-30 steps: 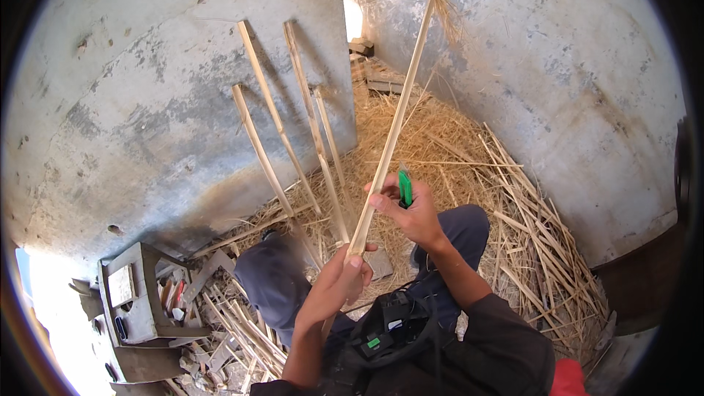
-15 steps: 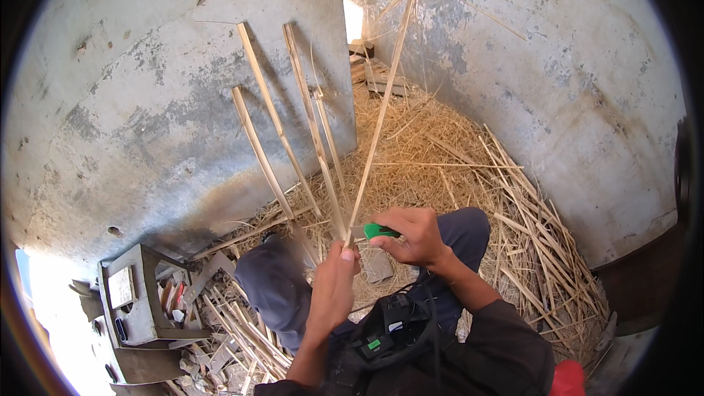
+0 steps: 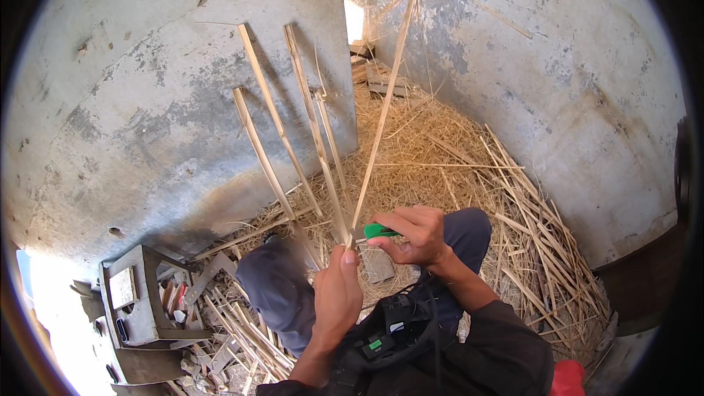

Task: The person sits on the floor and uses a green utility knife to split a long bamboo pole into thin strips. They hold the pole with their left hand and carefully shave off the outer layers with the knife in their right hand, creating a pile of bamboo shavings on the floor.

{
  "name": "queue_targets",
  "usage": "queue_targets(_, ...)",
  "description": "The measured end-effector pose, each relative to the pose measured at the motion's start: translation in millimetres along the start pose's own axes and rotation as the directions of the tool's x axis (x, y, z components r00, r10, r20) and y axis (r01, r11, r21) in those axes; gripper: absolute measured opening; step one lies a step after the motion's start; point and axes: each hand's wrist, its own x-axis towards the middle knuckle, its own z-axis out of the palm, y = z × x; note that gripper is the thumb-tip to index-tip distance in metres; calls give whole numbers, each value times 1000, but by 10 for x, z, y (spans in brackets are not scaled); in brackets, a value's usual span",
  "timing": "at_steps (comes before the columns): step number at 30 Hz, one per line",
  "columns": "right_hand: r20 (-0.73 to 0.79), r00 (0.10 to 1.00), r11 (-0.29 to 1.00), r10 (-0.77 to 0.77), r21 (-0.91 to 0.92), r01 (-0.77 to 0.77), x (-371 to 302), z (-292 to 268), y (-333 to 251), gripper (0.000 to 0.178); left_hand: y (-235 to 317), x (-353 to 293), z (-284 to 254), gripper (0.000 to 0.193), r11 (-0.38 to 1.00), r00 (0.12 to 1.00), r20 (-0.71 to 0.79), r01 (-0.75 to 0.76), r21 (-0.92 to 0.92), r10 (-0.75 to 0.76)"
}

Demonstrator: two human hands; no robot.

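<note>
In the middle, my left hand (image 3: 338, 295) is closed around the lower end of a long, pale bamboo strip (image 3: 382, 121). The strip rises at a slant toward the far corner, with thin fibres splayed at its top. My right hand (image 3: 418, 236) grips a green-handled knife (image 3: 377, 231) just above my left thumb. Its short blade lies at the strip, though the exact contact is too small to make out. Several other bamboo strips (image 3: 258, 148) lean on the left wall, their lower ends close to my left hand.
Curly shavings (image 3: 418, 136) heap up in the far corner. Bamboo pieces (image 3: 539, 249) are piled along the right wall (image 3: 572, 66). A worn wooden box (image 3: 150, 308) with odds and ends stands at lower left, beside more strips (image 3: 246, 337). A black bag (image 3: 392, 326) rests at my lap.
My left hand has shifted slightly, and the held strip has moved a little to the right. My right hand and the knife stay almost in place.
</note>
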Motion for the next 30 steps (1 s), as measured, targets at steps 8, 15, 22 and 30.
queue_targets(8,-2,1000,998,-17,-58,17,-9,8,19,31,-122,-30,30,26,996,998,-21,-49,69,51)
queue_targets(15,-191,926,941,327,-24,-337,204,-176,699,33,-399,-364,180,33,993,999,38,-30,114,26)
queue_targets(22,-154,849,833,505,-173,-526,296,-245,1335,44,-539,-527,111,25,987,996,92,-5,163,-10)
queue_targets(30,-15,760,757,650,103,-645,121,-378,1624,43,-552,-430,17,25,994,996,90,4,112,-14)
